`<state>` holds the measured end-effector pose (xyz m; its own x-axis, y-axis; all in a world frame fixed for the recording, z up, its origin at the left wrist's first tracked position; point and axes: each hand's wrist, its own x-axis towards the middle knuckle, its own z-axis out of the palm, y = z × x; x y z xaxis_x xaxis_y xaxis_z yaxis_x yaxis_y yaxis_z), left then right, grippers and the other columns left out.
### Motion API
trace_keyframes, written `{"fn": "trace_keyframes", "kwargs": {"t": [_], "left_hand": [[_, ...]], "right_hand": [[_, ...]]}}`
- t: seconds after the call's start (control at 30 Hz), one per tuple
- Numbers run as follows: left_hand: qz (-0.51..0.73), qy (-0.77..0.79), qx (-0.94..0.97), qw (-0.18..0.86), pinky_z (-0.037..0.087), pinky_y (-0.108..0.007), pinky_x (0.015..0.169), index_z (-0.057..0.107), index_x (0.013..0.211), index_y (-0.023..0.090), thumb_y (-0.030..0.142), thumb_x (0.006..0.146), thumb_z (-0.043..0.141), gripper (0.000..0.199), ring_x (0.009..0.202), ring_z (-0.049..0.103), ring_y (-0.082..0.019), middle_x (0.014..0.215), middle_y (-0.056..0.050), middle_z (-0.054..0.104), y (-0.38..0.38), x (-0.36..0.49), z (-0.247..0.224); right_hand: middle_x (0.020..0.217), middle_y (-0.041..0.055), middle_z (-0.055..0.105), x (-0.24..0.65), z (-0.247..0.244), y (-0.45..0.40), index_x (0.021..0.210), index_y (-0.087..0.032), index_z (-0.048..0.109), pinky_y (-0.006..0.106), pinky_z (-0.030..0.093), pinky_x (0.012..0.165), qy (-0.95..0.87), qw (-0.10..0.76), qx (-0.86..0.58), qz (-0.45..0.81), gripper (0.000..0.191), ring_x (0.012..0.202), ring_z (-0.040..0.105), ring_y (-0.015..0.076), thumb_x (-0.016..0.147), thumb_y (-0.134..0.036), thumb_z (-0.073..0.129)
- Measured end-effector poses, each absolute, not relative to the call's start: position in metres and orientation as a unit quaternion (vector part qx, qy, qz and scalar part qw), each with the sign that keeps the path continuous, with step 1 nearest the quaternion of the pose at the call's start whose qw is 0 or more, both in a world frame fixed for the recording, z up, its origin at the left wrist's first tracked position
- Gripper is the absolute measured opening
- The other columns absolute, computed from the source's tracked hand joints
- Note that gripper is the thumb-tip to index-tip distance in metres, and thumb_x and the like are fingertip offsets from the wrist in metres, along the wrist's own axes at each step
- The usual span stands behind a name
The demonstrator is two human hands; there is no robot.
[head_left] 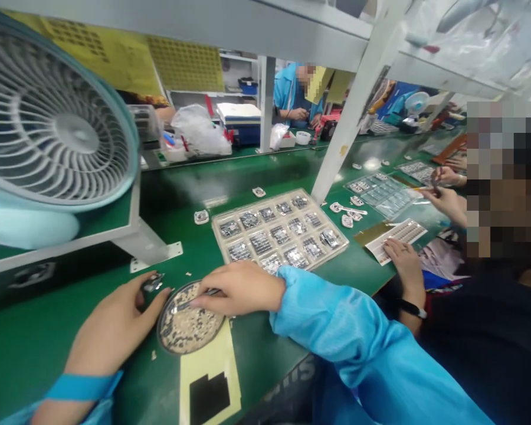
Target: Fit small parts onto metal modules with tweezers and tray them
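Note:
My left hand (119, 313) pinches a small dark and silvery part (154, 282) between thumb and fingers, just left of a round dish (190, 333). The dish holds many small beige and black pieces. Over its upper edge, my right hand (236, 289) grips thin metal tweezers (186, 306) whose tip points left into the dish. Under the dish's lower side lies a yellow sheet (234, 378) with a black patch (210, 398). Beyond my right hand is a clear compartment tray (336, 247) with small silvery parts in its pockets.
A pale blue fan (77, 133) stands on a metal shelf (153, 248) at left. A white post (336, 147) rises behind the tray. Small white parts (201, 217) lie on the green table (177, 183). A co-worker (504, 283) sits close on my right; another person (287, 91) works opposite.

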<state>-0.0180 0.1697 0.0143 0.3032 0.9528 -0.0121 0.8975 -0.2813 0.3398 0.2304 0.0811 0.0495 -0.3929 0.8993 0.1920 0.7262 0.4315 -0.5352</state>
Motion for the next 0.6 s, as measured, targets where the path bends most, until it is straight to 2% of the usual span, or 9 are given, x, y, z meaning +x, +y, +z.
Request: {"fn": "trace_keyframes", "kwargs": {"t": [0.23,0.43,0.6], "left_hand": [[0.103,0.565,0.81,0.12,0.045,-0.035,0.07,0.061,0.133,0.017,0.06,0.091,0.049,0.061,0.081,0.063,-0.027,0.088,-0.006,0.066,0.161,-0.019,0.011],[0.172,0.601,0.763,0.164,0.046,-0.03,0.068,0.058,0.135,0.022,0.052,0.09,0.054,0.055,0.079,0.065,-0.022,0.09,-0.002,0.067,0.157,-0.015,0.009],[0.178,0.581,0.778,0.159,0.047,-0.03,0.069,0.064,0.128,0.021,0.052,0.089,0.054,0.051,0.082,0.065,-0.023,0.089,-0.003,0.067,0.158,-0.017,0.007]], "right_hand": [[0.104,0.0021,0.078,0.23,0.047,0.079,0.104,-0.026,0.076,0.026,0.044,0.077,-0.806,0.248,-0.5,0.196,0.03,0.098,0.071,0.0176,0.099,-0.05,0.058],[0.103,0.0041,0.079,0.23,0.046,0.077,0.103,-0.025,0.077,0.028,0.046,0.081,-0.804,0.249,-0.502,0.198,0.028,0.097,0.071,0.0191,0.099,-0.047,0.06],[0.103,0.0031,0.079,0.23,0.046,0.079,0.104,-0.026,0.077,0.027,0.046,0.081,-0.81,0.251,-0.496,0.189,0.028,0.098,0.071,0.0183,0.1,-0.047,0.059]]}}
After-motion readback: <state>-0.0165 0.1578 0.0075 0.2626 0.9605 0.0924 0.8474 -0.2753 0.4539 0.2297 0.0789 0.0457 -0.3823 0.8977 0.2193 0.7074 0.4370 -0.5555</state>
